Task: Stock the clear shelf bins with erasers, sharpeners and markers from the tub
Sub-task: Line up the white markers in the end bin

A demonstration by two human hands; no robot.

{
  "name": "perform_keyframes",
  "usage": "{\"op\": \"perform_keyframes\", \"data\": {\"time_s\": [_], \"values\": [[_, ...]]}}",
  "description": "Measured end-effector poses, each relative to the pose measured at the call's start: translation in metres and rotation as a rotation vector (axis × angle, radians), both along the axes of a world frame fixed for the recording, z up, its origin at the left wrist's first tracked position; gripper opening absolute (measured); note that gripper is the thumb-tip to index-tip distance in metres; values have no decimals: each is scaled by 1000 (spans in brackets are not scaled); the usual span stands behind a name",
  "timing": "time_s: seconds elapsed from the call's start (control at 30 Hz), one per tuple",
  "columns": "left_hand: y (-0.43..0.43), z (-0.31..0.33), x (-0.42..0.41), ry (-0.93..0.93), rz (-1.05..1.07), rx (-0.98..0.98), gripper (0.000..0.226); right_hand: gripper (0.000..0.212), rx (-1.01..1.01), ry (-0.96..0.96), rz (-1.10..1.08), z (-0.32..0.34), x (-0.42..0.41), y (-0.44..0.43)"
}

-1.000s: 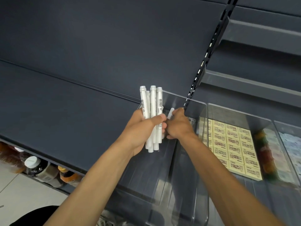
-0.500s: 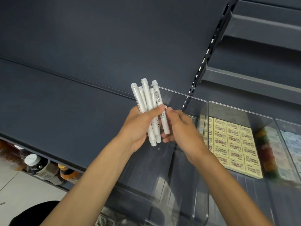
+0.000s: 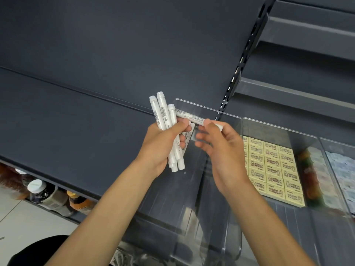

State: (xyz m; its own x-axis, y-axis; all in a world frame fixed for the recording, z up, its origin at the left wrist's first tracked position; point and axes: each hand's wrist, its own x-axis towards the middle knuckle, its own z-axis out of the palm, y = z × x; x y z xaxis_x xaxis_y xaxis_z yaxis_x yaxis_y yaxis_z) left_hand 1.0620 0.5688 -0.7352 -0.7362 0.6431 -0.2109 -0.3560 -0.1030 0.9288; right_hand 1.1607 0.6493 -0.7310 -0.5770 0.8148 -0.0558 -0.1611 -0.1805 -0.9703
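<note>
Pinching one marker (image 3: pixel 192 118) in my right grip (image 3: pixel 221 148), left grip (image 3: pixel 163 143) clamping the bundle (image 3: pixel 163 114); slackening may spill them beyond the bin (image 3: pixel 201 106).

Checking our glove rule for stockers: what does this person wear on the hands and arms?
Nothing worn shows. The left hand and right hand are bare: no gloves, rings, watch or bracelet. The left forearm and right forearm are uncovered to the picture's bottom edge, with no sleeve in view.

Dark shelving (image 3: pixel 115 54), pale tiled floor (image 3: pixel 28 227)
</note>
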Motion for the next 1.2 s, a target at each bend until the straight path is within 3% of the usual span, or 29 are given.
{"op": "perform_keyframes", "data": {"time_s": [0.1,0.27,0.43,0.53,0.67,0.83,1.03,1.2], "values": [[0,-1,2,39,14,-23,11,10,-31,80,-77,5,-4,3],[-2,5,2,28,-40,-60,29,11,129,53,-160,13,-7,11],[0,10,9,26,-120,-98,40,21,296,-255,-136,0,-18,23],[3,8,9,3,-94,-130,44,28,390,-568,-21,-13,-32,32],[2,7,3,-136,-85,-94,27,28,311,-868,200,-28,-48,42],[-1,2,-4,-148,-109,-74,9,20,333,-870,175,-34,-59,48],[3,2,-7,-104,-116,-74,11,18,218,-875,109,-45,-68,57],[5,6,1,-97,-158,-73,19,13,320,-929,105,-49,-69,52]]}}
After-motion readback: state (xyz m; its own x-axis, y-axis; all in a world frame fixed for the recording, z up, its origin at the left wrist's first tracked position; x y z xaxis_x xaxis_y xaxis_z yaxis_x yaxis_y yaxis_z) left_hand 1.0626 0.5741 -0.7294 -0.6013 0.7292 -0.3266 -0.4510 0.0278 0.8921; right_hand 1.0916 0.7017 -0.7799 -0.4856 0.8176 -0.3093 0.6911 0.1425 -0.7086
